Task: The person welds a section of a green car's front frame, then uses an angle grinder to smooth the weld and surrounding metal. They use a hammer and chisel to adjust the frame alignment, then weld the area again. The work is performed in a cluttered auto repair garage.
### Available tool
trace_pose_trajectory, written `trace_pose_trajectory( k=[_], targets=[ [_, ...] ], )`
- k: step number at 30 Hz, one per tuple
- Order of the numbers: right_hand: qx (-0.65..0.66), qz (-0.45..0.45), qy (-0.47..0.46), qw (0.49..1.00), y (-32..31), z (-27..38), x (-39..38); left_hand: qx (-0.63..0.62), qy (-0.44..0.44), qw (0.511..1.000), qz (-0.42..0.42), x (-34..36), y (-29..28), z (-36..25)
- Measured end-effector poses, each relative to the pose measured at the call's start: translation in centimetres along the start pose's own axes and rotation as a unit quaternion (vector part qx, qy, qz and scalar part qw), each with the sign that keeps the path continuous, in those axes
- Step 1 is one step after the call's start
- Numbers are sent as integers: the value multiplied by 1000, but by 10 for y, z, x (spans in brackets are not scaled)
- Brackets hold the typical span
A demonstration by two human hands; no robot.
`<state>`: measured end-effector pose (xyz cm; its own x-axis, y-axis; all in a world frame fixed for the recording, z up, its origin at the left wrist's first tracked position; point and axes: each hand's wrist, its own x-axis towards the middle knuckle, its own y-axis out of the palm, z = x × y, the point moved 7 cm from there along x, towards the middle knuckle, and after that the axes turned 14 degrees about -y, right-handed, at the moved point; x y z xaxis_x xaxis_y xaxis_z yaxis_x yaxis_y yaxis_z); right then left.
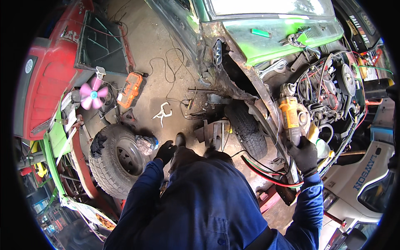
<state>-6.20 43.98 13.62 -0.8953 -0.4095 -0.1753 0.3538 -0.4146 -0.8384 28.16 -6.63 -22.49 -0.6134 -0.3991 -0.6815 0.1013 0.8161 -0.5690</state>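
My right hand (303, 155), in a black glove, is wrapped round the dark rear end of a yellow angle grinder (289, 113). The grinder's metal head points away from me, above the edge of the engine bay (329, 89). Next to it runs the bare, rusty fender edge (246, 85) of a green vehicle. My left hand (166, 152), also gloved in black, hangs low at my left side with its fingers apart and nothing in it. Nearest to that hand are a loose off-road wheel (106, 166) and a crumpled bundle (145, 145) beside it.
Locking pliers (161, 114), cables and metal scraps lie on the concrete floor. An orange case (130, 89) and a pink-bladed fan (94, 94) stand at the left. Snips (295, 39) rest on the green cowl. A tyre (248, 131) sits under the fender; hoses (271, 177) hang near my right arm.
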Motion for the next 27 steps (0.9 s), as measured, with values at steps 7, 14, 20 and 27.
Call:
trace_pose_trajectory(
  k=[7,14,20,27],
  targets=[
    [-7,17,27,999,0,-9,-11,-121,-214,969,24,-18,13,165],
    [-63,75,25,995,-4,-21,-21,-96,-143,985,27,-23,3,109],
    [-156,68,-5,985,-8,-17,-19,-14,-2,1000,-28,-17,-19,57],
    [-143,46,-49,987,-14,-22,-26,-95,-120,988,-2,-12,-42,52]
  ],
)
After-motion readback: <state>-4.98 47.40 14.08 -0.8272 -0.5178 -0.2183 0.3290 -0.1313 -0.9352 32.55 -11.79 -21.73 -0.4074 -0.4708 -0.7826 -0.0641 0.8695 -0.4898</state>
